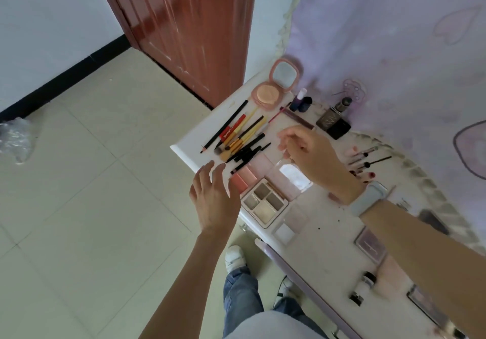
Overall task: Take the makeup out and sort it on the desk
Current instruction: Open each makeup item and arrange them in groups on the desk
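i am in the sorting part of the job, i judge: most of the makeup is already out and laid in groups on the white desk [323,223]. pencils and brushes [236,136] lie in a fan at the far left corner, the open pink compact [276,86] sits beyond them against the wall, and the small bottles [302,100] stand just beside it.

my right hand [307,151] hovers over the middle of the desk with the fingers curled together, as if pinching something thin and clear; it is too blurred for me to tell whether anything is really in it. under it lies a clear-lidded pink palette [284,175]. my left hand [214,196] is loose, fingers spread, holding nothing, poised just off the desk's front edge beside the peach blush pans [244,178] and the four-pan eyeshadow palette [265,201].

next, i think, the palettes want squaring up in their own row, which calls for a light push from the left hand and a careful set-down from the right.

room is tight on the left: the pencil tips and the eyeshadow palette lie close to the rim, with open floor below, so any nudge should go inward. the barest stretch of desk is toward the near middle, between the palettes and the dark compacts [370,246].
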A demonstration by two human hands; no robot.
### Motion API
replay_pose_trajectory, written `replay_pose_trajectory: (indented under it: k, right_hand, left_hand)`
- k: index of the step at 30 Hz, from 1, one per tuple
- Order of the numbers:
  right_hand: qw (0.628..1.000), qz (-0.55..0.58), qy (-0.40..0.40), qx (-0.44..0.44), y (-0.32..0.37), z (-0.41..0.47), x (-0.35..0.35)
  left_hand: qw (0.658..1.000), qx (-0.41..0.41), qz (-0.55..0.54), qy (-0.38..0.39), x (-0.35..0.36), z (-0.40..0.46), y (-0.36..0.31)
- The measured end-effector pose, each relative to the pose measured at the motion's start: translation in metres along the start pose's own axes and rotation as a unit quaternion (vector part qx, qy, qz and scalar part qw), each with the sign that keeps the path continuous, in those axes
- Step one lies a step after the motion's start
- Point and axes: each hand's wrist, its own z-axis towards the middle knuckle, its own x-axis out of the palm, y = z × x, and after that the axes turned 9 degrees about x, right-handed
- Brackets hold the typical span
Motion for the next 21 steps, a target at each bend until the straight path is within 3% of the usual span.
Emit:
replay_pose_trajectory:
  k: [5,10,17,21]
  right_hand:
    - [0.995,0.043,-0.051,0.074,-0.078,-0.081,-0.036]
    - [0.987,-0.067,-0.070,0.129,-0.161,-0.139,-0.070]
    - [0.941,-0.324,-0.004,0.096,-0.211,-0.139,-0.086]
    - [0.917,-0.393,0.029,0.061,-0.215,-0.137,-0.071]
  left_hand:
    - [0.994,0.083,-0.073,0.020,0.025,-0.052,-0.063]
    - [0.974,0.130,-0.144,0.120,0.079,-0.112,-0.120]
    - [0.974,0.116,0.064,0.182,0.144,-0.151,-0.133]
    - [0.974,0.128,0.068,0.175,0.148,-0.154,-0.126]
